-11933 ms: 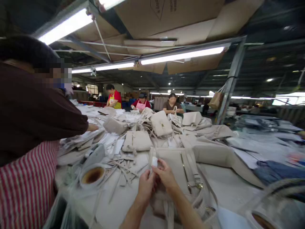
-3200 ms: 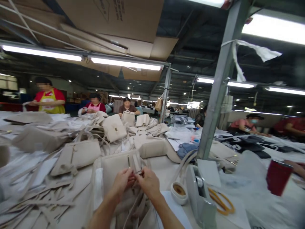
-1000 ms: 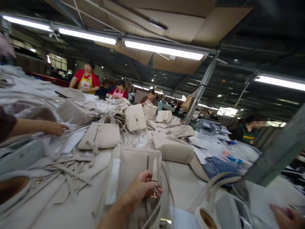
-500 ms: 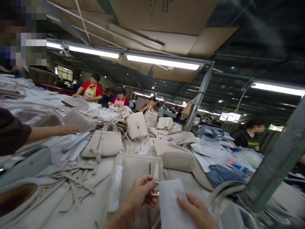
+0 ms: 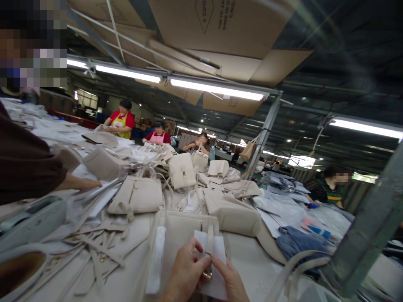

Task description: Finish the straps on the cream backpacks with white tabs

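Note:
A light beige bag (image 5: 179,222) lies flat in front of me, a strip of white wrapping (image 5: 156,260) along its left side. My left hand (image 5: 187,268) pinches the bag's strap (image 5: 210,239) at its gold buckle (image 5: 207,273). Under the strap and buckle lies a sheet of white paper (image 5: 220,248). My right hand (image 5: 229,274) is closed at the right of the buckle, fingertips against the strap and paper; its exact grip is partly hidden.
Loose straps (image 5: 102,247) and another beige bag (image 5: 137,195) are at left, where a co-worker's arm (image 5: 78,183) reaches in. More bags are piled ahead. A metal post (image 5: 365,235) and blue cloth (image 5: 292,245) stand to the right.
The white paper has moved left, from beside the buckle to beneath the strap. My right hand has come in close to my left. The co-worker's arm has shifted, its sleeve further into view.

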`<state>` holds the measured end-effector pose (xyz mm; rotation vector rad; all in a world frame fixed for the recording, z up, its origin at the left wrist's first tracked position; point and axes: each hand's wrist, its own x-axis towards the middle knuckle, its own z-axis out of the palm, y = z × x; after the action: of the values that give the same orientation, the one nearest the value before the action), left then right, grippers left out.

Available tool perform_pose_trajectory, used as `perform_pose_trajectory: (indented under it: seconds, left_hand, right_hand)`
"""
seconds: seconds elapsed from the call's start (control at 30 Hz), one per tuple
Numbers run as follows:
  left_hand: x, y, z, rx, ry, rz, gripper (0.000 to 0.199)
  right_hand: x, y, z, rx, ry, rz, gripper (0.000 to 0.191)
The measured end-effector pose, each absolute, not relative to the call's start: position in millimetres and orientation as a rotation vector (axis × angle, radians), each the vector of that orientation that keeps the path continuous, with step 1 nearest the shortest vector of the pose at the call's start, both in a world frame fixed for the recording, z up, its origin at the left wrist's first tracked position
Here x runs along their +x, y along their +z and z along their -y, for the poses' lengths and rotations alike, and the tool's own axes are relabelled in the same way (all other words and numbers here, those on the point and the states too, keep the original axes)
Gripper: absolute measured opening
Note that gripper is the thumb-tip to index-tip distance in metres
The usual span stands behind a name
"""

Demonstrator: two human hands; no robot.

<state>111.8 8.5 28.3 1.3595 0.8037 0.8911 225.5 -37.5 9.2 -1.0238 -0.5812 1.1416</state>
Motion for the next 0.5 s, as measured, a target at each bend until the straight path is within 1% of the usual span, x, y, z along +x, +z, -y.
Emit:
perform_pose_trajectory:
  seconds: [0.1,0.2,0.27,0.37,0.43,0.5]
  left_hand:
    - [107.7,34.6,-2.3,1.590,0.923,-0.870,0.015]
    - [101.7,43.2,1.9,1.883,0.980,-0.980,0.021]
    - [97.8,46.8,0.6,1.968,1.079,-1.011,0.027]
    - [95.6,45.0,-8.4,1.777,1.258,-1.017,0.028]
    - [97.7,39.0,-15.6,1.505,1.178,-0.943,0.038]
    - [102.2,31.6,-20.4,1.263,0.993,-0.816,0.052]
  right_hand:
    - [216.1,16.6,37.4,-0.984,1.155,0.463,0.056]
    - [209.1,20.6,37.3,-0.955,1.098,0.391,0.054]
    - [206.2,20.9,38.3,-0.960,1.055,0.384,0.054]
    - [204.8,18.9,40.2,-0.956,1.044,0.410,0.054]
    - [207.3,15.2,39.9,-0.947,1.056,0.428,0.055]
    - [213.6,8.6,37.7,-0.962,1.057,0.453,0.054]
